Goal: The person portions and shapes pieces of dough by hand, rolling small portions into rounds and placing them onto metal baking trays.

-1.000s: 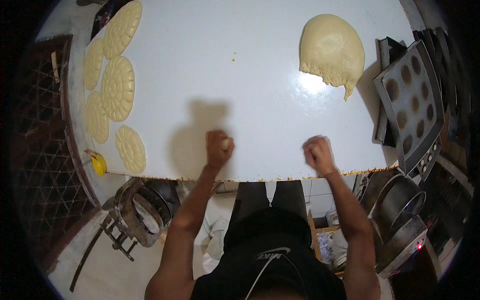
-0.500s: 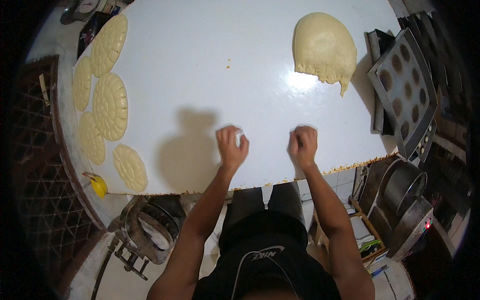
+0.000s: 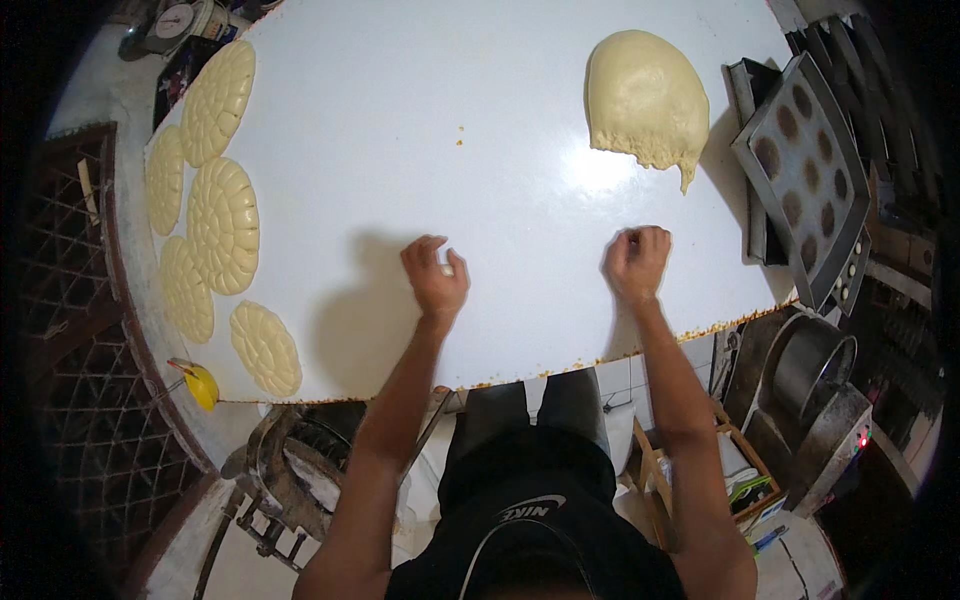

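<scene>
My left hand (image 3: 435,282) is cupped low over the white tabletop (image 3: 530,330), its fingers curled and the thumb bent in. A small pale piece of dough (image 3: 447,270) shows between thumb and fingers. My right hand (image 3: 640,262), to the right, is closed with the fingers folded under; whatever it may hold is hidden. Beyond it lies a big smooth mound of pale dough (image 3: 648,95) with a ragged, torn near edge. Several flat dough rounds, each made of small pieces pressed together, such as this one (image 3: 222,225), lie along the left side.
Metal baking trays (image 3: 805,175) with dark round spots lean at the right edge. A yellow tool (image 3: 200,385) sits at the near left corner. Below the table edge are a metal pot (image 3: 815,365) and a wooden crate (image 3: 750,470). A dial scale (image 3: 172,22) stands far left.
My hands have moved apart: the left shifted left and slightly away, the right shifted right and away. The left fingers and thumb opened a little, showing the pale piece.
</scene>
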A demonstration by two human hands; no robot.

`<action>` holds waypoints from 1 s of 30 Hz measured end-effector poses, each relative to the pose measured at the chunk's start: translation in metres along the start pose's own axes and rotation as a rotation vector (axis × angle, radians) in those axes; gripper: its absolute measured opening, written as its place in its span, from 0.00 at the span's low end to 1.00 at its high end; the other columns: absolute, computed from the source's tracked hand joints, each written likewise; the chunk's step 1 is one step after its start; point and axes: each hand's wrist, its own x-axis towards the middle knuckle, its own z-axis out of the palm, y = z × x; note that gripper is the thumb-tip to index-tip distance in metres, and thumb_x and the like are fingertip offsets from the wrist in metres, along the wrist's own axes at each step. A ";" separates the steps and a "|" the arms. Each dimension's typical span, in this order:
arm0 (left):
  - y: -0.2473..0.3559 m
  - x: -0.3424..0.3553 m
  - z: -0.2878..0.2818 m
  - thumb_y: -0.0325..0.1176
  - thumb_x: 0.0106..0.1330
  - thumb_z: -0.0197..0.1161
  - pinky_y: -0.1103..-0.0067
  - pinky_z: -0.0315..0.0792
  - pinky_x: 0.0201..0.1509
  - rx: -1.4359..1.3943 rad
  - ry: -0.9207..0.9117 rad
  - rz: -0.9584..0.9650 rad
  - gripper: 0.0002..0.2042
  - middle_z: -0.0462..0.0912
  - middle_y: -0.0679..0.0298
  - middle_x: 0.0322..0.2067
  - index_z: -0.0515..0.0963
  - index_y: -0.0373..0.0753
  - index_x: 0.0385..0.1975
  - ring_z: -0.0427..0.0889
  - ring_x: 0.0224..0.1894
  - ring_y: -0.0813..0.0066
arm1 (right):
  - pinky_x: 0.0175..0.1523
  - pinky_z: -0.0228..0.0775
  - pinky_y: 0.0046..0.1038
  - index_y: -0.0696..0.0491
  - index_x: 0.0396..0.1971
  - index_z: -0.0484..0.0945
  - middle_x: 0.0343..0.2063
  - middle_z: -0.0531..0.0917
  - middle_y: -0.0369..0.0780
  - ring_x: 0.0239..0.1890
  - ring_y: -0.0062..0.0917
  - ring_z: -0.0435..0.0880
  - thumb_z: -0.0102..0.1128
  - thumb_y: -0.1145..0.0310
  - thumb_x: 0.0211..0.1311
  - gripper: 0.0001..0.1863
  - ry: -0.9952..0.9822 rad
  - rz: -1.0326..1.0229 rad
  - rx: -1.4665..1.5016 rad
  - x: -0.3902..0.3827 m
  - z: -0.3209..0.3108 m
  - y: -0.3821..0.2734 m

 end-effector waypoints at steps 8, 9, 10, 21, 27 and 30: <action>-0.038 -0.022 -0.018 0.24 0.60 0.68 0.53 0.69 0.56 -0.033 -0.136 -0.033 0.15 0.78 0.51 0.43 0.76 0.36 0.46 0.76 0.49 0.48 | 0.52 0.67 0.46 0.53 0.32 0.77 0.37 0.81 0.44 0.42 0.43 0.77 0.67 0.75 0.61 0.06 -0.216 -0.084 -0.001 -0.029 -0.024 0.025; -0.015 -0.002 -0.005 0.24 0.60 0.67 0.54 0.68 0.58 -0.009 -0.081 -0.006 0.15 0.79 0.50 0.45 0.77 0.36 0.48 0.76 0.50 0.46 | 0.51 0.66 0.46 0.54 0.31 0.75 0.36 0.80 0.46 0.40 0.44 0.75 0.65 0.72 0.62 0.06 -0.060 -0.015 0.014 -0.004 -0.009 0.001; 0.010 0.008 0.005 0.24 0.61 0.67 0.54 0.68 0.60 0.014 -0.027 0.020 0.16 0.79 0.50 0.47 0.77 0.35 0.50 0.76 0.51 0.45 | 0.52 0.68 0.45 0.54 0.32 0.76 0.37 0.81 0.46 0.43 0.45 0.77 0.67 0.75 0.60 0.07 -0.015 0.061 0.048 -0.004 0.005 -0.018; 0.017 -0.036 -0.001 0.25 0.59 0.69 0.56 0.68 0.59 -0.057 -0.104 -0.069 0.14 0.80 0.52 0.45 0.77 0.36 0.44 0.75 0.51 0.47 | 0.51 0.70 0.44 0.54 0.32 0.79 0.36 0.83 0.45 0.43 0.45 0.80 0.71 0.76 0.58 0.08 -0.011 0.032 0.249 -0.044 0.005 -0.041; -0.028 -0.008 -0.016 0.23 0.61 0.67 0.56 0.69 0.55 -0.006 -0.083 -0.013 0.13 0.79 0.51 0.45 0.76 0.36 0.44 0.75 0.51 0.48 | 0.52 0.67 0.46 0.54 0.32 0.75 0.37 0.80 0.46 0.42 0.45 0.76 0.68 0.75 0.61 0.08 -0.149 0.006 0.006 -0.023 -0.022 0.009; 0.025 -0.028 -0.001 0.24 0.60 0.68 0.57 0.68 0.59 -0.017 -0.118 -0.044 0.16 0.80 0.52 0.46 0.77 0.36 0.47 0.75 0.51 0.48 | 0.52 0.70 0.45 0.54 0.33 0.79 0.37 0.81 0.45 0.44 0.44 0.79 0.70 0.74 0.61 0.07 -0.049 0.069 0.184 -0.050 0.000 -0.033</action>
